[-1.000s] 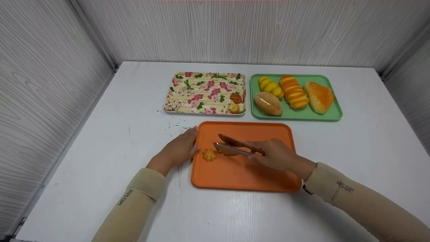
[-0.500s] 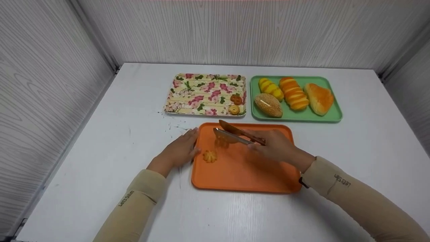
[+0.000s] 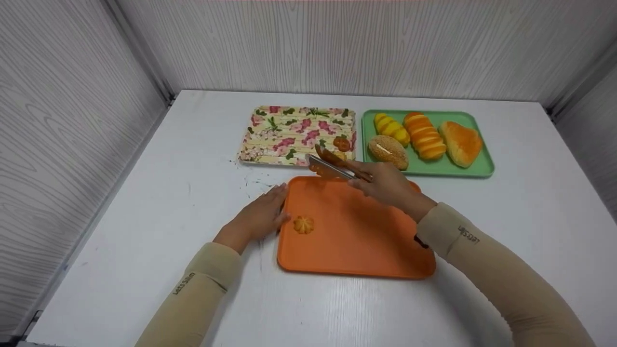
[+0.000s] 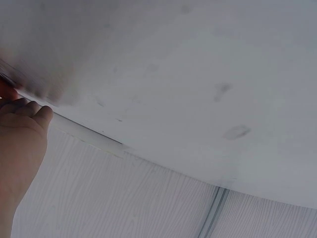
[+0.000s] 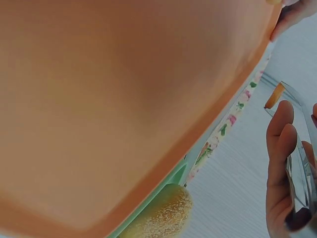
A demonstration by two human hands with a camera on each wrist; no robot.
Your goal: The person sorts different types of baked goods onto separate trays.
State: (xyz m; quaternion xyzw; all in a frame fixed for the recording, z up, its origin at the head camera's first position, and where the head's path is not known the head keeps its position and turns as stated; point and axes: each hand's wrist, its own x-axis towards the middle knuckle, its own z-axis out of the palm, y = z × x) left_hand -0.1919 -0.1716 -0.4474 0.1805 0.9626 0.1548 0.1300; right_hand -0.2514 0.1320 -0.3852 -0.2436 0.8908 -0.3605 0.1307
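My right hand (image 3: 385, 185) grips metal tongs (image 3: 343, 169), held above the far edge of the orange tray (image 3: 356, 250). Between the tong tips is a small brown cookie (image 3: 317, 168), partly hidden by the tongs; the right wrist view shows it as an orange-brown piece (image 5: 275, 95) at the tips. On the orange tray's left part lies a flower-shaped cookie (image 3: 303, 224). Against that tray's left rim rests my left hand (image 3: 258, 214), fingers extended. Behind stands a floral tray (image 3: 274, 137) with a pretzel-shaped cookie (image 3: 342, 143) and a round cookie (image 3: 340, 155), the latter partly covered by the tongs.
A green tray (image 3: 475, 171) at the back right bears a sesame bun (image 3: 388, 152), a yellow roll (image 3: 392, 128), a striped orange loaf (image 3: 425, 136) and a triangular bread (image 3: 461, 143). All trays stand on a white table (image 3: 159, 193) with walls at the back and sides.
My right hand has lifted the tongs with the cookie off the orange tray and carried them away from me, toward the floral tray. The left hand has stayed at the rim.
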